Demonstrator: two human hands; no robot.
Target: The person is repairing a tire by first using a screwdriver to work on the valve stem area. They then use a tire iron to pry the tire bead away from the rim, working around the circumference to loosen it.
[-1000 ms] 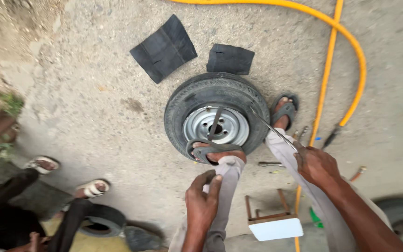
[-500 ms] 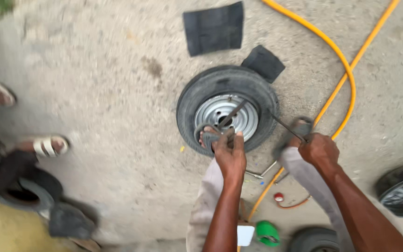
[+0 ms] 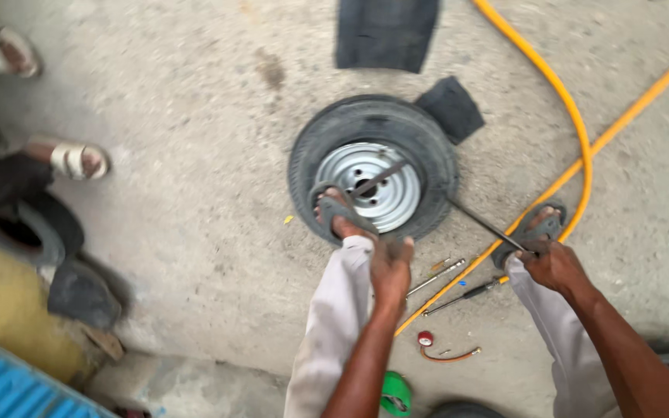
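Steel rod [image 3: 458, 207] now levers across the tyre [image 3: 373, 166] flat on the concrete; the right hand [image 3: 553, 265] stays clamped on its end, while the left hand [image 3: 391, 263] has dropped back, closed, empty, near the foot [image 3: 340, 219] pinning the tyre.

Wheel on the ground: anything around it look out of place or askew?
Mostly orderly. A long bar runs slanted from the rim of the wheel to the right hand; the left hand rests on the knee. Loose hand tools and a small gauge lie scattered by the yellow hose, underfoot.
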